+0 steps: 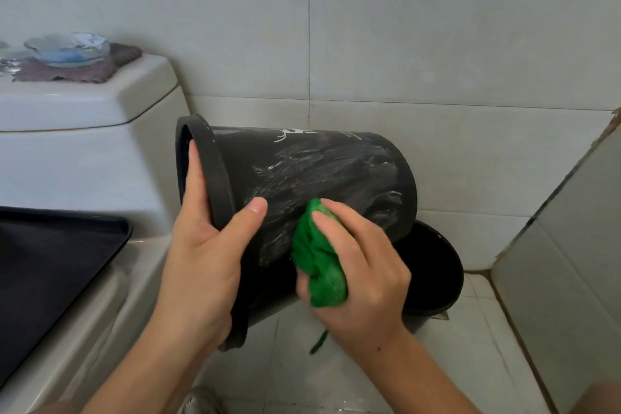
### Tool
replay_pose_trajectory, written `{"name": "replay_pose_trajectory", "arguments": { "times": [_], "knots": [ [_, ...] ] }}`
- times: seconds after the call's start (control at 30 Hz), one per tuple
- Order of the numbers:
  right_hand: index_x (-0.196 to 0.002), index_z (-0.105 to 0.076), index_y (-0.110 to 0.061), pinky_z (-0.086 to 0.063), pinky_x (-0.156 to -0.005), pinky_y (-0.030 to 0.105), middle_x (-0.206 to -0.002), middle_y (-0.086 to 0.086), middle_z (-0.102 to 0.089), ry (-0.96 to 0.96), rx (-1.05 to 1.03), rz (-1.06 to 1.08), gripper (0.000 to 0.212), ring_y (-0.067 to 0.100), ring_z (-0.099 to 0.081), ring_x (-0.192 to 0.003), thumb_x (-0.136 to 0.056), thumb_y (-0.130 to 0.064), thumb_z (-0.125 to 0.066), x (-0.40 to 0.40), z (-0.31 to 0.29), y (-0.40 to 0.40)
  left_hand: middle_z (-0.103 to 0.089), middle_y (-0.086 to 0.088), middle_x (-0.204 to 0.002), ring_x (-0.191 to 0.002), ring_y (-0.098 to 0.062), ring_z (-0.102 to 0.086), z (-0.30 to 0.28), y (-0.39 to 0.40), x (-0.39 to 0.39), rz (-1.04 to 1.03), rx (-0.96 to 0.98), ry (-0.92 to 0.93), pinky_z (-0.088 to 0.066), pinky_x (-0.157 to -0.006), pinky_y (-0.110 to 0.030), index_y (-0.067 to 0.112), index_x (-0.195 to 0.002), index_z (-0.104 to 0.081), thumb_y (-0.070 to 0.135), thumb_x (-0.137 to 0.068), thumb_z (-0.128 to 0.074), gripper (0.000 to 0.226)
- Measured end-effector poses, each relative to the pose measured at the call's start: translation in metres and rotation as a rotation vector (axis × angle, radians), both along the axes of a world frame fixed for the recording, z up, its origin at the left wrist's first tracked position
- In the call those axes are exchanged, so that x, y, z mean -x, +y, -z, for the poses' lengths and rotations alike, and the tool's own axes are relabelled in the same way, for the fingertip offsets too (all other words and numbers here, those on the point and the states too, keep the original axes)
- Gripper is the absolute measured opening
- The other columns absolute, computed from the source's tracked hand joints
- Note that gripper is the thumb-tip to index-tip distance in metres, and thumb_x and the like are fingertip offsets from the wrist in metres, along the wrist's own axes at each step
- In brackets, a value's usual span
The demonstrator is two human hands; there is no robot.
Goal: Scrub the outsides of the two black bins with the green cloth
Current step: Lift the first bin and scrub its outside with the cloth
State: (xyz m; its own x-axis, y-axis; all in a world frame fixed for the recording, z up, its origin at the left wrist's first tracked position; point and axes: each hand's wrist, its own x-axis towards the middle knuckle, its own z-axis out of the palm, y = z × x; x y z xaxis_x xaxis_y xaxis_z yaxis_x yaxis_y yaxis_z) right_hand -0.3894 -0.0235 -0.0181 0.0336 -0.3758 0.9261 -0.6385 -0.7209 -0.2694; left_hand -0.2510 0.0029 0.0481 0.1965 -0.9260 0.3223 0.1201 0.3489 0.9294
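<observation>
A black bin (322,171) is held on its side in the air, its open mouth facing left and its wall streaked with white suds. My left hand (208,245) grips its rim, fingers inside the mouth and thumb on the outer wall. My right hand (363,265) holds a bunched green cloth (319,259) against the lower side of that bin. A second black bin (437,265) stands upright on the floor behind and below, mostly hidden by the first bin and my right hand.
A white toilet cistern (84,104) stands at the left, with a glass dish (67,49) on a folded cloth on its lid. A black tray (50,262) lies on the toilet at lower left. Tiled wall behind, tiled floor (463,356) below, a panel edge at right.
</observation>
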Motion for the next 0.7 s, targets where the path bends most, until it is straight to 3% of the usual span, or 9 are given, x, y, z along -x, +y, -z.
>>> {"name": "replay_pose_trajectory", "arguments": {
  "times": [0.07, 0.13, 0.2, 0.27, 0.43, 0.57, 0.7],
  "knots": [
    [-0.122, -0.058, -0.010, -0.051, -0.097, 0.032, -0.120, 0.013, -0.065, 0.010, 0.011, 0.018, 0.043, 0.023, -0.064, -0.111, -0.079, -0.015, -0.065, 0.016, 0.006, -0.012, -0.063, 0.007, -0.135, -0.123, -0.016, -0.061, -0.002, 0.001, -0.004, 0.000, 0.009, -0.003, -0.042, -0.110, -0.046, 0.039, -0.152, -0.029, 0.012, -0.082, -0.058, 0.080],
    [-0.125, -0.058, -0.012, -0.046, -0.101, 0.025, -0.122, 0.007, -0.064, -0.125, -0.140, 0.084, 0.047, 0.018, -0.060, -0.114, -0.079, -0.019, -0.063, 0.036, 0.009, -0.026, -0.062, 0.008, -0.136, -0.124, -0.016, -0.060, -0.002, 0.003, -0.007, 0.002, 0.012, -0.010, -0.040, -0.111, -0.044, 0.043, -0.151, -0.028, 0.009, -0.083, -0.056, 0.081],
    [-0.125, -0.060, -0.014, -0.042, -0.095, 0.011, -0.117, -0.006, -0.060, -0.325, -0.317, 0.186, 0.046, 0.007, -0.057, -0.108, -0.080, -0.023, -0.062, 0.050, 0.008, -0.038, -0.062, 0.008, -0.136, -0.123, -0.015, -0.061, -0.001, 0.003, -0.005, 0.010, 0.010, -0.021, -0.044, -0.108, -0.039, 0.044, -0.151, -0.027, 0.006, -0.085, -0.056, 0.081],
    [-0.124, -0.061, -0.015, -0.043, -0.088, 0.011, -0.114, -0.012, -0.058, -0.418, -0.395, 0.263, 0.045, 0.002, -0.054, -0.102, -0.080, -0.025, -0.063, 0.053, 0.005, -0.043, -0.062, 0.010, -0.137, -0.123, -0.012, -0.060, 0.000, 0.001, -0.002, 0.003, 0.005, -0.033, -0.045, -0.107, -0.034, 0.043, -0.152, -0.026, 0.005, -0.085, -0.056, 0.083],
    [-0.120, -0.064, -0.007, -0.049, -0.093, 0.022, -0.119, 0.006, -0.066, -0.136, -0.213, 0.155, 0.044, 0.017, -0.062, -0.108, -0.080, -0.025, -0.066, 0.032, 0.000, -0.024, -0.061, 0.010, -0.137, -0.125, -0.010, -0.059, -0.002, -0.003, -0.001, -0.021, 0.008, -0.022, -0.042, -0.111, -0.038, 0.040, -0.153, -0.027, 0.008, -0.081, -0.057, 0.084],
    [-0.123, -0.057, -0.016, -0.052, -0.086, 0.024, -0.120, 0.005, -0.065, 0.089, -0.152, 0.085, 0.045, 0.020, -0.064, -0.104, -0.081, -0.028, -0.067, 0.048, -0.016, -0.028, -0.063, 0.007, -0.136, -0.123, -0.014, -0.061, -0.006, -0.001, -0.003, 0.006, 0.014, 0.016, -0.044, -0.108, -0.039, 0.040, -0.152, -0.029, 0.006, -0.079, -0.056, 0.084],
    [-0.124, -0.060, -0.014, -0.037, -0.090, 0.004, -0.117, 0.001, -0.065, -0.055, -0.280, 0.137, 0.046, 0.005, -0.056, -0.105, -0.082, -0.031, -0.062, 0.067, -0.020, -0.036, -0.063, 0.007, -0.135, -0.123, -0.015, -0.061, -0.003, 0.003, 0.002, 0.038, 0.007, 0.018, -0.044, -0.108, -0.037, 0.042, -0.151, -0.029, 0.005, -0.079, -0.056, 0.085]
  ]
}}
